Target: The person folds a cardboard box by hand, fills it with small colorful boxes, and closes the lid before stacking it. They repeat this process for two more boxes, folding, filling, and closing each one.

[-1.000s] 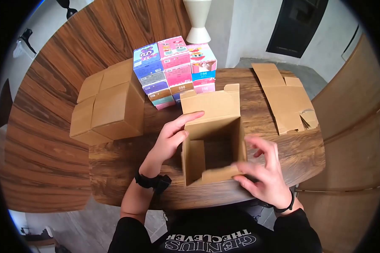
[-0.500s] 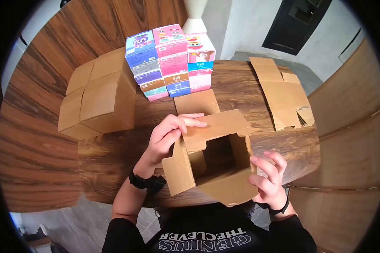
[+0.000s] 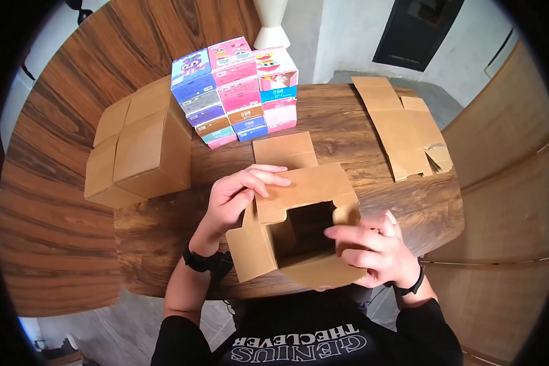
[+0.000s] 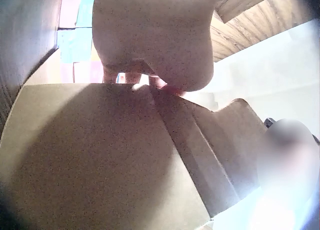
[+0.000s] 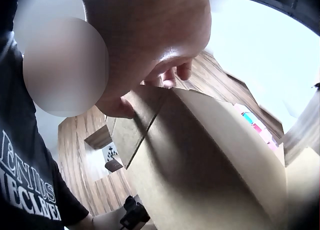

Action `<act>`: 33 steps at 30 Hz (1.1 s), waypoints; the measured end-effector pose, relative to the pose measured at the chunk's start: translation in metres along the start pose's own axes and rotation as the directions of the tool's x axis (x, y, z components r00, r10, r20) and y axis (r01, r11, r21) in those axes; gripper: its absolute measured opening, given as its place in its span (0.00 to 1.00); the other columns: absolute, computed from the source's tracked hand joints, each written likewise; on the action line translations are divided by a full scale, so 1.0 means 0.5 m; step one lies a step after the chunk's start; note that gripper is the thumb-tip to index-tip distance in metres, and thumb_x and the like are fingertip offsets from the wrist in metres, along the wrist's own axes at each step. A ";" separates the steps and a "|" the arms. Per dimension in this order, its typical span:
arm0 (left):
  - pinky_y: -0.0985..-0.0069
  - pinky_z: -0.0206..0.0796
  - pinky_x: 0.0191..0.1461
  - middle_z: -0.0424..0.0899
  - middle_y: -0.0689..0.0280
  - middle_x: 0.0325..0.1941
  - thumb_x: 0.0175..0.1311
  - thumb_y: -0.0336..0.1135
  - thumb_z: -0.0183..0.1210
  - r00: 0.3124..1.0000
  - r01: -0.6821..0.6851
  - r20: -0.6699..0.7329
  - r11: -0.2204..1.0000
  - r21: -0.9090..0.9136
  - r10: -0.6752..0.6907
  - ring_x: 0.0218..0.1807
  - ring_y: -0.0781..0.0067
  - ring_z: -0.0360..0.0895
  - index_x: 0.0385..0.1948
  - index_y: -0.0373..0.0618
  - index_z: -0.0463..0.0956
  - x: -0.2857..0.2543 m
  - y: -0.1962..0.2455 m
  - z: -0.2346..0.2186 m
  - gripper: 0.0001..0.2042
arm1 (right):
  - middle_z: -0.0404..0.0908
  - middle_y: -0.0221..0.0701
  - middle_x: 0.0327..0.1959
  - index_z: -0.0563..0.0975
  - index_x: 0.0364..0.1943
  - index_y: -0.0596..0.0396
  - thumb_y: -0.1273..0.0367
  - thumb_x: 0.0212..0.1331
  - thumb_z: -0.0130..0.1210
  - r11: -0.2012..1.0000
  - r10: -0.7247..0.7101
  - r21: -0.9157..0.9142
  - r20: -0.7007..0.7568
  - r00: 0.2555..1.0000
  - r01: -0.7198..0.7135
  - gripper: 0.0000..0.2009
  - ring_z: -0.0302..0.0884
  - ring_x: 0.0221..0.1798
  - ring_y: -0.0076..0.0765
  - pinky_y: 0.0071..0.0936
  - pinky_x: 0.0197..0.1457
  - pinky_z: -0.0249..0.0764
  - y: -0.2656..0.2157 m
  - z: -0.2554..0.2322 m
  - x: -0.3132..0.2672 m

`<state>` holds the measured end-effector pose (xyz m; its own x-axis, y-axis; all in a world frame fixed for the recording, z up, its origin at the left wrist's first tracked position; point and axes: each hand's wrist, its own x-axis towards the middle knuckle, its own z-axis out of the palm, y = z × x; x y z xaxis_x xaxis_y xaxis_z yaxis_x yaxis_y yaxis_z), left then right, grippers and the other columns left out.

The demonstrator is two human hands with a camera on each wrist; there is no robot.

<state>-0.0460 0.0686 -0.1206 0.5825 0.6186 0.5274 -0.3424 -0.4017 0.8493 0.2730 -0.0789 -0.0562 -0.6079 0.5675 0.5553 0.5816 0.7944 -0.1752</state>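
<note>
A brown cardboard box (image 3: 305,183) stands in front of the person, its open top facing up and its flaps spread. My left hand (image 3: 233,196) grips the far left corner, fingers across the far flap and thumb bent at the side. A side flap (image 3: 252,253) sticks out to the left, below that hand. At the right edge my right hand (image 3: 375,250) holds the cardboard, its index finger reaching over the opening. In the right wrist view, the right thumb (image 5: 119,108) presses the box's outer side near a corner, with the other fingers beyond the edge.
Several closed brown boxes (image 3: 140,146) sit together at the left. Behind the open box rises a stack of colourful small boxes (image 3: 238,91). A flattened cardboard sheet (image 3: 402,131) lies at the right of the wooden table (image 3: 341,137). A white pedestal (image 3: 273,24) stands at the back.
The box has been turned and tilted, so a flap now extends left and another lies behind it. My right hand has moved from beside the right edge to over it, bending a small flap inward.
</note>
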 end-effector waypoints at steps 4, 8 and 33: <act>0.48 0.68 0.78 0.92 0.44 0.58 0.64 0.11 0.43 0.999 -0.034 -0.025 0.999 -0.016 0.034 0.74 0.37 0.78 0.41 0.39 0.78 -0.002 -0.007 0.000 0.16 | 0.85 0.29 0.56 0.77 0.31 0.39 0.46 0.70 0.61 0.998 -0.030 0.056 -0.077 0.997 0.035 0.17 0.77 0.43 0.36 0.33 0.44 0.71 0.015 0.007 -0.016; 0.46 0.66 0.78 0.92 0.45 0.56 0.68 0.18 0.46 0.998 -0.035 -0.053 0.997 -0.066 0.032 0.74 0.37 0.78 0.41 0.38 0.81 -0.009 -0.014 0.003 0.13 | 0.85 0.36 0.60 0.77 0.32 0.41 0.50 0.65 0.68 0.998 0.021 0.057 -0.192 0.981 -0.010 0.16 0.77 0.40 0.39 0.36 0.41 0.72 0.019 0.019 -0.053; 0.54 0.60 0.82 0.72 0.54 0.78 0.57 0.18 0.61 0.984 0.175 -0.076 0.861 0.478 -0.158 0.80 0.51 0.68 0.51 0.46 0.86 -0.003 0.068 0.095 0.20 | 0.71 0.43 0.79 0.86 0.65 0.46 0.68 0.57 0.70 0.804 0.570 0.158 0.071 0.819 -0.573 0.27 0.73 0.72 0.58 0.48 0.74 0.76 -0.027 0.005 0.044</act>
<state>-0.0237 0.0218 -0.0935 0.5719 0.7237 0.3863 0.1595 -0.5600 0.8130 0.2505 -0.0766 -0.0436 -0.2046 0.9325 0.2976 0.7308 0.3478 -0.5874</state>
